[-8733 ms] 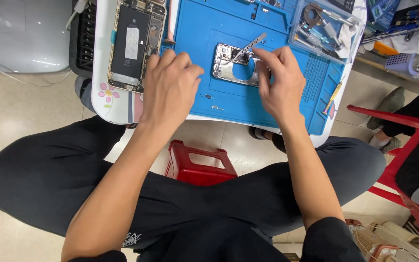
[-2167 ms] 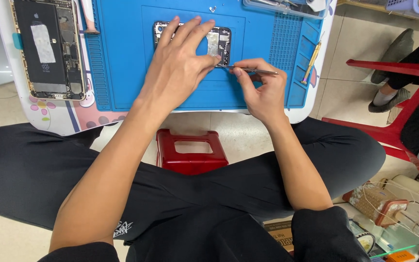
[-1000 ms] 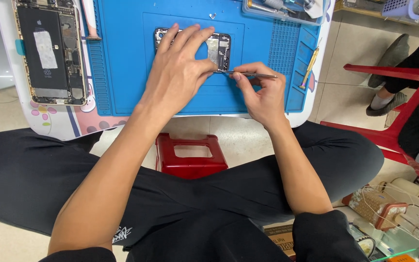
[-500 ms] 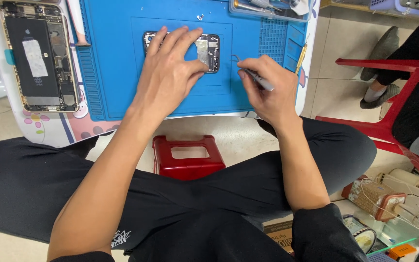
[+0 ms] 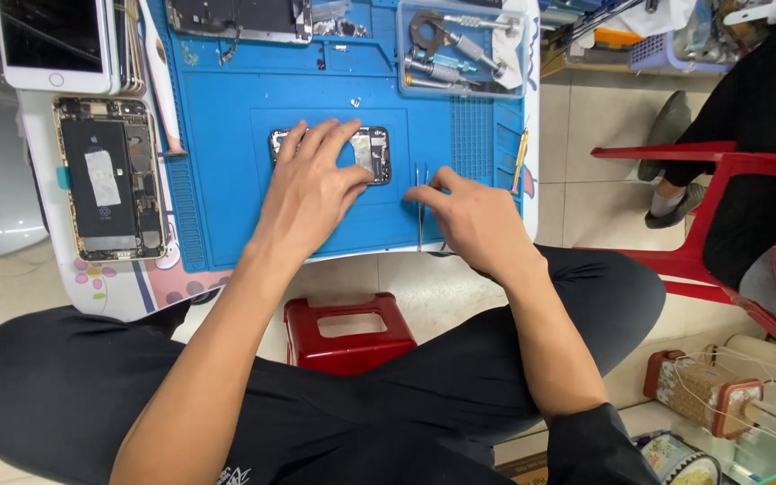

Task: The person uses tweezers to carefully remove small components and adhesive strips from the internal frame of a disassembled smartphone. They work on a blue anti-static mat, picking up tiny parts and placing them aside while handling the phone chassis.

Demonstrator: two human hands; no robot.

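Note:
My left hand (image 5: 312, 193) lies flat with spread fingers on a small silver phone part (image 5: 375, 154) in the middle of the blue work mat (image 5: 226, 180), pinning it down. Most of the part is hidden under the fingers. To its right, my right hand (image 5: 473, 220) rests on the mat. Its thumb and forefinger pinch the upper end of thin metal tweezers (image 5: 420, 229), which lie lengthwise on the mat and point toward me.
An opened phone body (image 5: 110, 189) lies left of the mat, with a white phone front (image 5: 51, 40) above it. A clear tool tray (image 5: 460, 49) sits at the back right. A red stool (image 5: 348, 332) stands between my knees. Another person sits by a red chair (image 5: 747, 216) on the right.
My right hand has lowered the tweezers from mid-air flat onto the mat, right of the part. The left hand stays pressed on the part. The camera has tilted up, showing more of the table.

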